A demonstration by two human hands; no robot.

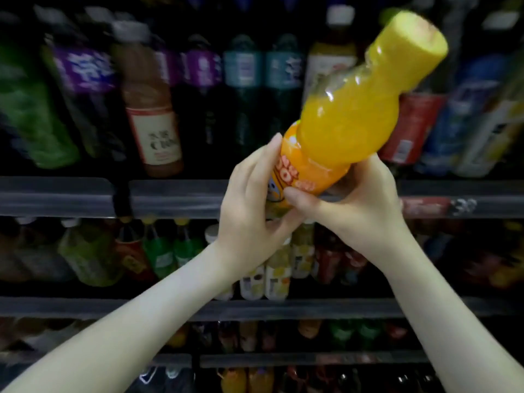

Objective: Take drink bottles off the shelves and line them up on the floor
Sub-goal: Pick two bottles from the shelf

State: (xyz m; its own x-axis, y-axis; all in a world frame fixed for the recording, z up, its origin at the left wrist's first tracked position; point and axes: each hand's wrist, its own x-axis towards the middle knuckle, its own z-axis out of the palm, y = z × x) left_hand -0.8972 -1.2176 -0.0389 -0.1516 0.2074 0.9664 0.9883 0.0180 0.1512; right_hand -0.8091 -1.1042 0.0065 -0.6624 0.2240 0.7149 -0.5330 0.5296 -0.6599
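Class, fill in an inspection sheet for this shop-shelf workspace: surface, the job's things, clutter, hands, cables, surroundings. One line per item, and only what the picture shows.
Surface: a shelf rail runs across behind the hands; the floor is not in view.
Job's things: orange drink bottle held in front of the shelves, tilted, its yellow cap toward the upper right.
Clutter: nothing seen.
Hands: left hand and right hand both grip the bottle's labelled lower part.
Cables: nothing seen.
Surroundings: dim, blurred shelves full of bottles, among them a brown bottle and purple-labelled bottles above the rail, and green bottles below it.
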